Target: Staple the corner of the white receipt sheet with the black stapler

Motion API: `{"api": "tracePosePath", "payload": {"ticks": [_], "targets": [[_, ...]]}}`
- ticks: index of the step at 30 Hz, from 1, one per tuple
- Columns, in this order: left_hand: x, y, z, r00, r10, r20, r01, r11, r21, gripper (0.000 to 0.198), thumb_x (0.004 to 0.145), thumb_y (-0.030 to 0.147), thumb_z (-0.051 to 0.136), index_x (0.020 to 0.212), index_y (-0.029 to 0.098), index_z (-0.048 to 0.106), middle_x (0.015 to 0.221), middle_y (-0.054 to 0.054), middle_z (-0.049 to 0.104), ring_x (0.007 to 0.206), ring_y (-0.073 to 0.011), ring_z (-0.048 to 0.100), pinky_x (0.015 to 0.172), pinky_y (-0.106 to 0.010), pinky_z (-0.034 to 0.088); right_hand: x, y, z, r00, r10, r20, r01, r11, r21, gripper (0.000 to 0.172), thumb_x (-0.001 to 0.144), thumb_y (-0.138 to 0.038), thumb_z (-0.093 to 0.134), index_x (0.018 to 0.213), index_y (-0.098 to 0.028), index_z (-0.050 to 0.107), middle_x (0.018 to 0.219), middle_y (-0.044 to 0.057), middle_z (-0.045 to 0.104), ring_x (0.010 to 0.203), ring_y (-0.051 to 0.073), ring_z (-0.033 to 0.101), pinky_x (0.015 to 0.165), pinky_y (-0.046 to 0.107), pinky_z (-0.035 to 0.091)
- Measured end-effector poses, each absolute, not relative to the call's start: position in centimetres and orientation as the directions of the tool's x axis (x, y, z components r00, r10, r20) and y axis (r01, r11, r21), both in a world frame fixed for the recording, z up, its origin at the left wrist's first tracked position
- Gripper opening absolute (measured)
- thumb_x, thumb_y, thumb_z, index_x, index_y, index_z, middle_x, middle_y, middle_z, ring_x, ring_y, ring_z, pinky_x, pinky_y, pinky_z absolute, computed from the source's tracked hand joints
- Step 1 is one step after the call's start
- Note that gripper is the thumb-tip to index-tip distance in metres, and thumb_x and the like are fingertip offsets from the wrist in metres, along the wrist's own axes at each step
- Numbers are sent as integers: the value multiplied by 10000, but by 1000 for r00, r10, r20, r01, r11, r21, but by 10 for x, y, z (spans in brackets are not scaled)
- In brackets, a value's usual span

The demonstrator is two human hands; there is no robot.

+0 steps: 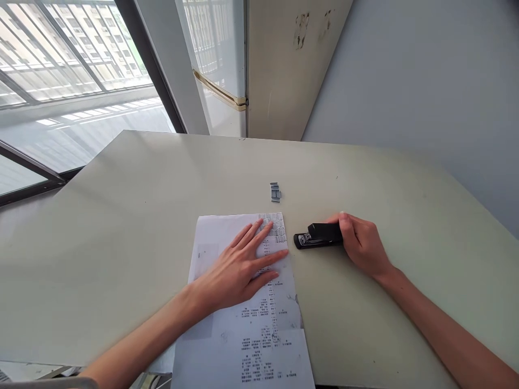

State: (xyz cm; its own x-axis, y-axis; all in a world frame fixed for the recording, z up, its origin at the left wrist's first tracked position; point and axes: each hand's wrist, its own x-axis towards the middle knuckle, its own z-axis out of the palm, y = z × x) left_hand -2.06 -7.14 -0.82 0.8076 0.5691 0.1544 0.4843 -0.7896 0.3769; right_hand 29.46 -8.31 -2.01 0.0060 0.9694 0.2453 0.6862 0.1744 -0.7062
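Note:
Printed paper sheets (211, 237) lie stacked at the near middle of the table, partly overlapping, with rows of small print down their right side. My left hand (243, 267) rests flat on them, fingers spread toward the upper right corner, where rows of staples (278, 229) show in the paper. To the right of the sheets, my right hand (363, 240) is wrapped round the back end of a black stapler (318, 235). The stapler's front points left at the paper's edge, a small gap away. Beyond the sheets sit several short strips of staples (275, 193).
The pale table (162, 183) spreads out all around. Behind it stands a fridge (279, 81) with a beige handle, beside a grey wall (417, 75) on the right. A barred window (77, 59) is at the left. Some items at the lower left edge are cut off.

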Motion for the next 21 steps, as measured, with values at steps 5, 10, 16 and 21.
{"api": "tracePosePath", "payload": {"ticks": [5, 10, 16, 21], "targets": [[-28, -66, -5, 814, 566, 130, 481, -782, 396, 469, 1073, 426, 568, 1540, 383, 551, 1779, 15, 133, 1633, -355, 151, 1301, -604, 292, 299, -82, -24, 22, 962, 273, 664, 190, -723, 546, 1124, -473, 311, 855, -241, 726, 829, 47, 740, 711, 209, 633, 647, 340, 433], [-36, -43, -1, 785, 599, 161, 500, -765, 407, 422, 1088, 407, 538, 1508, 367, 568, 1733, 8, 321, 1614, -301, 268, 1290, -570, 342, 301, -79, -25, 11, 954, 300, 653, 220, -724, 495, 1123, -409, 332, 825, -238, 687, 744, 18, 672, 615, 175, 537, 602, 325, 398], [-50, -7, -2, 487, 832, 264, 771, -552, 317, 361, 1079, 478, 496, 1334, 264, 638, 1397, -86, 641, 1314, -300, 589, 1125, -535, 491, 301, -78, -21, 3, 949, 315, 635, 242, -734, 457, 1117, -367, 347, 787, -233, 633, 701, 6, 624, 612, 167, 516, 602, 317, 387], [-54, 3, -10, 372, 878, 301, 851, -452, 269, 302, 1061, 484, 474, 1100, 226, 628, 1156, -105, 670, 1116, -310, 614, 1055, -539, 481, 298, -76, -19, 7, 955, 298, 605, 233, -761, 455, 1117, -377, 347, 798, -232, 638, 705, 9, 625, 608, 168, 513, 599, 319, 387]]}}
